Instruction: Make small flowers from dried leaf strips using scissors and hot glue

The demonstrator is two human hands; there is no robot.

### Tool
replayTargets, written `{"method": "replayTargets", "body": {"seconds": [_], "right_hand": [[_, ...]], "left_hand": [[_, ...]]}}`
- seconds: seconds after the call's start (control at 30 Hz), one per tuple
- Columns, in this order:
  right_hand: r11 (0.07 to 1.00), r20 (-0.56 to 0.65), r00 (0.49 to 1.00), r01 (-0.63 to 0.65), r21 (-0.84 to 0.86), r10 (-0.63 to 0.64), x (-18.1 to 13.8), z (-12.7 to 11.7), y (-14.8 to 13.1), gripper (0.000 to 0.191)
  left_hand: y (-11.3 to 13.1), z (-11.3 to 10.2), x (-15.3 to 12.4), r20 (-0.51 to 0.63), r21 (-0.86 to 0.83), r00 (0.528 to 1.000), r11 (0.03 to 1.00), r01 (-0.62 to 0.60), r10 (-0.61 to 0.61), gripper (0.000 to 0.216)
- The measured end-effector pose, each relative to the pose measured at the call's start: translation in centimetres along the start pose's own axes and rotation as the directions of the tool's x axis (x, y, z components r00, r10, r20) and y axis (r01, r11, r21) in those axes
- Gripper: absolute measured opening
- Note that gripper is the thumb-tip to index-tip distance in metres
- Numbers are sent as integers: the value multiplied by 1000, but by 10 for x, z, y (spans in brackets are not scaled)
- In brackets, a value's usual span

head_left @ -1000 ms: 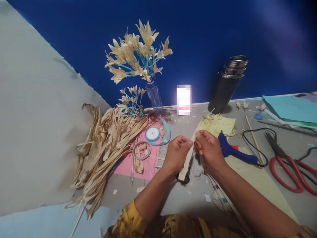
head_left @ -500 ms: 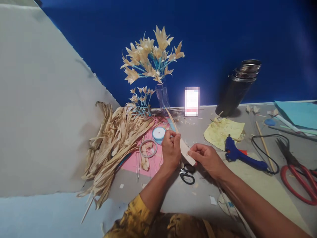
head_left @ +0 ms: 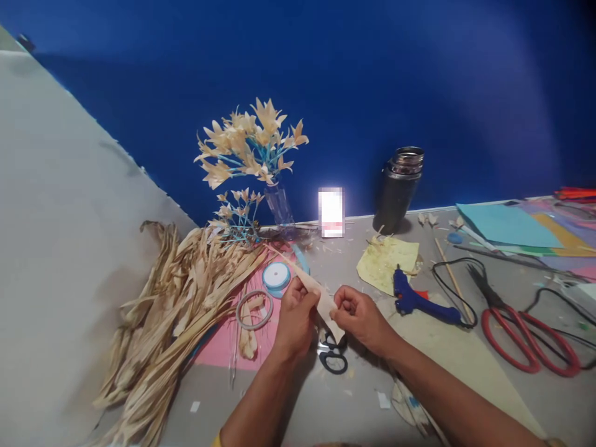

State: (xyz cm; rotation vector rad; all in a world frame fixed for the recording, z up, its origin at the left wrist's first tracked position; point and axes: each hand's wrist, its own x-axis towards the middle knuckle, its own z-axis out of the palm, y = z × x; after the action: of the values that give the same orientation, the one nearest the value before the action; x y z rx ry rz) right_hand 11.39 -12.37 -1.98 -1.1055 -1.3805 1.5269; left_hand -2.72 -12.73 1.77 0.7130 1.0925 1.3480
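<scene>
Between my two hands stretches a pale strip of dried corn husk (head_left: 326, 304), its narrow end pointing up and away to the left. My left hand (head_left: 297, 320) pinches it along its left edge, thumb on top. On the opposite edge, the fingers of my right hand (head_left: 362, 318) are closed on the husk near its wide end. Just below lies a small pair of black-handled scissors (head_left: 334, 362), partly hidden by the strip. A ribbon spool (head_left: 276, 277) and a grey tape ring (head_left: 254, 310) rest on pink paper (head_left: 218, 354) left of my left hand.
Left is a heap of dried husks (head_left: 186, 285). Behind stand husk flowers (head_left: 254, 139) in a clear bottle (head_left: 279, 208), a bright blurred screen (head_left: 330, 212) and a dark flask (head_left: 398, 189). Right lie a blue glue gun (head_left: 423, 301), red-handled scissors (head_left: 512, 341) and blue paper (head_left: 507, 225).
The camera view has shifted, so the tabletop things sit lower and further left. My right hand has moved up the edge of the husk, closer to my left, and both still hold it.
</scene>
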Motion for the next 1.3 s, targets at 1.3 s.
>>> {"method": "replayTargets", "body": {"seconds": [1.3], "right_hand": [[223,-595,794,-563,-796,-122,-38,-210,-20,24]], "left_hand": [[-2,0,-7,-84,218,971,947,237,-223,37]]}}
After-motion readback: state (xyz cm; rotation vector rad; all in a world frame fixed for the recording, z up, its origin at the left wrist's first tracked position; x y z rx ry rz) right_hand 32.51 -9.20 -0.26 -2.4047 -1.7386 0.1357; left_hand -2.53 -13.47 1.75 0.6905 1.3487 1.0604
